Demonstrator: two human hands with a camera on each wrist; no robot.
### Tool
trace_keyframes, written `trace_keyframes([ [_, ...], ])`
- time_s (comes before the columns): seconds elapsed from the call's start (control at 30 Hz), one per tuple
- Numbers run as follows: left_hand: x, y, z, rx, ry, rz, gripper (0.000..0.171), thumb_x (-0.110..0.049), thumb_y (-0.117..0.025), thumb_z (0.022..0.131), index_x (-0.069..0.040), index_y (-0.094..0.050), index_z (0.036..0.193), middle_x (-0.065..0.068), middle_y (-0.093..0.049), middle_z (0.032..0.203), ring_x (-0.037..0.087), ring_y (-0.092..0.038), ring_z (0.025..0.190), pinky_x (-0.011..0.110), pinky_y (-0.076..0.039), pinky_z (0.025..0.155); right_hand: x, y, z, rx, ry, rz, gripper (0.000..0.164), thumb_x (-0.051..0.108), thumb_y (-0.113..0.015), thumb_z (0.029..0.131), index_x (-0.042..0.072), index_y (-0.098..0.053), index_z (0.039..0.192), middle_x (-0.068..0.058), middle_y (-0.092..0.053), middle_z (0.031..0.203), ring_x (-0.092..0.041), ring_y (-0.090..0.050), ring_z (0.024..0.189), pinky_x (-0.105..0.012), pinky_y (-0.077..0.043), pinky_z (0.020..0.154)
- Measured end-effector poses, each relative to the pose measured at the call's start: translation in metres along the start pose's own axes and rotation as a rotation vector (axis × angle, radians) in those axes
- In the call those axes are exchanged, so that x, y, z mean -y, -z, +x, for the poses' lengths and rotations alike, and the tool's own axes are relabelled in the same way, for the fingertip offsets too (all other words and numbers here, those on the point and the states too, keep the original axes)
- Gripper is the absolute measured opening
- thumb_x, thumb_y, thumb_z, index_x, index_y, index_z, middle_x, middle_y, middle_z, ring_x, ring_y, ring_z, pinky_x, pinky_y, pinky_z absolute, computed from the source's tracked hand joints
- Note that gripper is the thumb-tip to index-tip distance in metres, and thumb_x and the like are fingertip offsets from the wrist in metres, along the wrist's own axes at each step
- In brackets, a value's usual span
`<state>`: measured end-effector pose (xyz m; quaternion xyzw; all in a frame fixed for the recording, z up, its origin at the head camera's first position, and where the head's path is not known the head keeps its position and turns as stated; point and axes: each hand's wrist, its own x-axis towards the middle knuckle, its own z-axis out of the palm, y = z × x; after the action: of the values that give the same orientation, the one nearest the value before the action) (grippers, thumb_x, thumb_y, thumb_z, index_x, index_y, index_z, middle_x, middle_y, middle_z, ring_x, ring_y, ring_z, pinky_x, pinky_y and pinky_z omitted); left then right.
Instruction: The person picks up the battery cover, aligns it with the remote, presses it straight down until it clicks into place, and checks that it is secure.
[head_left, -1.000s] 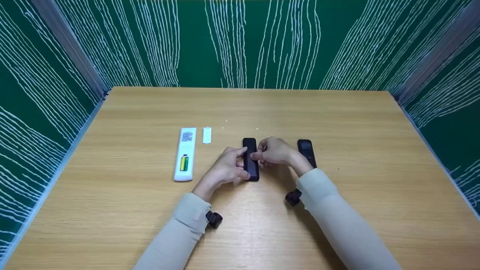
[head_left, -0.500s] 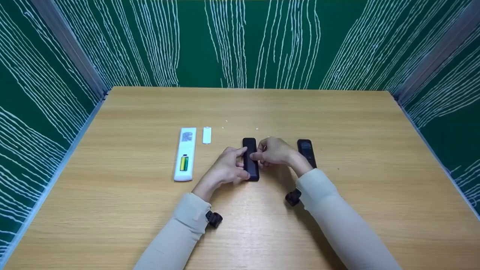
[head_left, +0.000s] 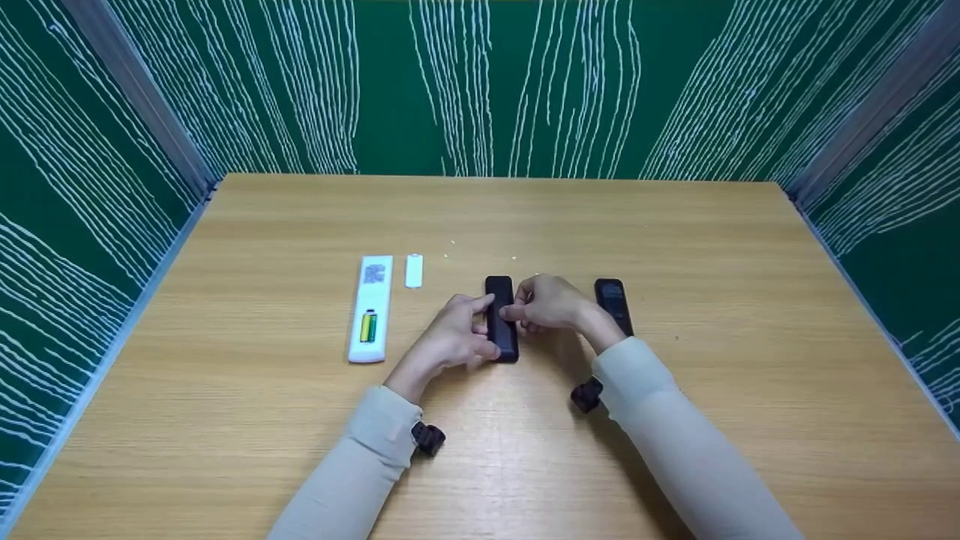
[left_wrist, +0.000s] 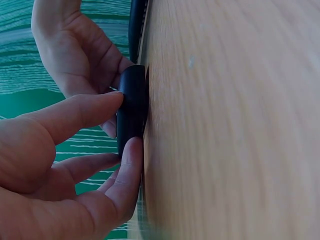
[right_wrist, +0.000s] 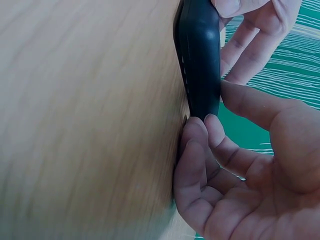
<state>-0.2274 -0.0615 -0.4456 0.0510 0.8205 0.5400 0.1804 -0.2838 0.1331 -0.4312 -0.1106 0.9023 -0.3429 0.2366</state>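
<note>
Hardly any shift since a second ago: both your hands stay where they were on the black remote [head_left: 501,330]

You have that remote lying near the middle of the wooden table [head_left: 525,225], one end pointing away from you, plain face up. Your left hand [head_left: 454,330] holds it from the left, thumb at the near end and index finger farther up the edge, the gap between them spanning much of its length. Your right hand [head_left: 551,300] grips it from the right, thumb on the upper face and the other fingers curled in at the side, parted only by the remote. Fingers overlap in both wrist views, so how hard you press cannot be told.

To your left lies a white remote [head_left: 373,294], with yellow and green batteries [head_left: 368,327] showing in its bay and a grey patterned label [head_left: 375,273] toward its far end. Just right of that end is a small white cover [head_left: 414,271]. Beyond your right hand sits a second black remote [head_left: 613,298], its near end hidden by your forearm. Tiny pale specks [head_left: 453,242] dot the tabletop farther off. You wear a small dark camera at each wrist, beside pale sleeves [head_left: 360,450]. Green walls [head_left: 517,60] with wavy white lines stand around the table.
</note>
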Motion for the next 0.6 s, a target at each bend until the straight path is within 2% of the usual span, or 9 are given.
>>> trace_keyframes([
  [0.6,0.0006,0.0003,0.0001,0.013,-0.015,-0.001,0.101,0.020,-0.077,0.073,-0.002,-0.037,0.163,0.023,-0.041,0.146,0.031,-0.064,0.120,0.027,-0.060,0.095,-0.0012,0.0005,-0.0008,0.010,0.022,-0.002,0.027,0.032,-0.075,0.100,0.008,-0.065,0.092,-0.006,-0.074,0.081,-0.017,-0.069,0.073,-0.029,-0.057,0.069],
])
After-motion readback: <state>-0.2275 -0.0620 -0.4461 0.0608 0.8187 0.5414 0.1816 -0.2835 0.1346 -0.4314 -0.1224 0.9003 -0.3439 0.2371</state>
